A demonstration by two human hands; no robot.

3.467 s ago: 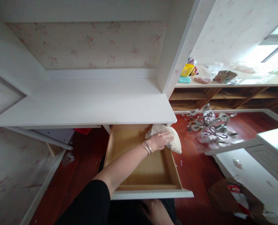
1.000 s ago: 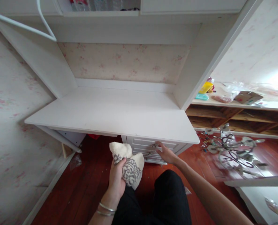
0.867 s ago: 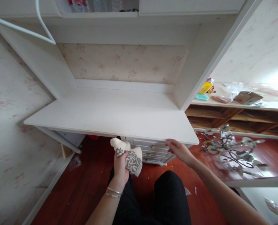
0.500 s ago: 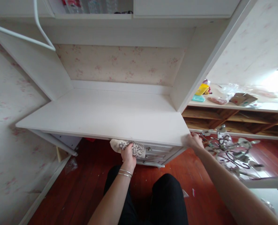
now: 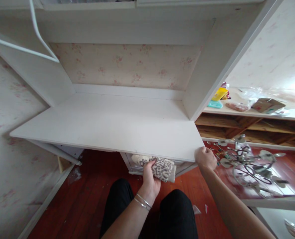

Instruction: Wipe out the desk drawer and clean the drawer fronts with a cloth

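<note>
My left hand [image 5: 151,179] is closed around a folded cream cloth [image 5: 163,168] with a grey-brown scroll pattern. The cloth is against the drawer front [image 5: 183,168], just under the front edge of the white desk [image 5: 127,126]. Two silver bangles circle my left wrist. At the right front corner of the desktop, my right hand [image 5: 206,158] is closed with its fingers curled over the edge; the fingertips beneath are hidden.
A metal chandelier [image 5: 254,162] lies on the right. Beyond it stands a low wooden shelf unit [image 5: 257,127] with a cardboard box [image 5: 268,105] and plastic bags on top. A white bent bar [image 5: 23,49] juts in at upper left. Plastic scraps [image 5: 196,209] lie on the red floor.
My left hand and the cloth have moved right along the drawer front. My right hand stays at the desk corner. The view has shifted slightly.
</note>
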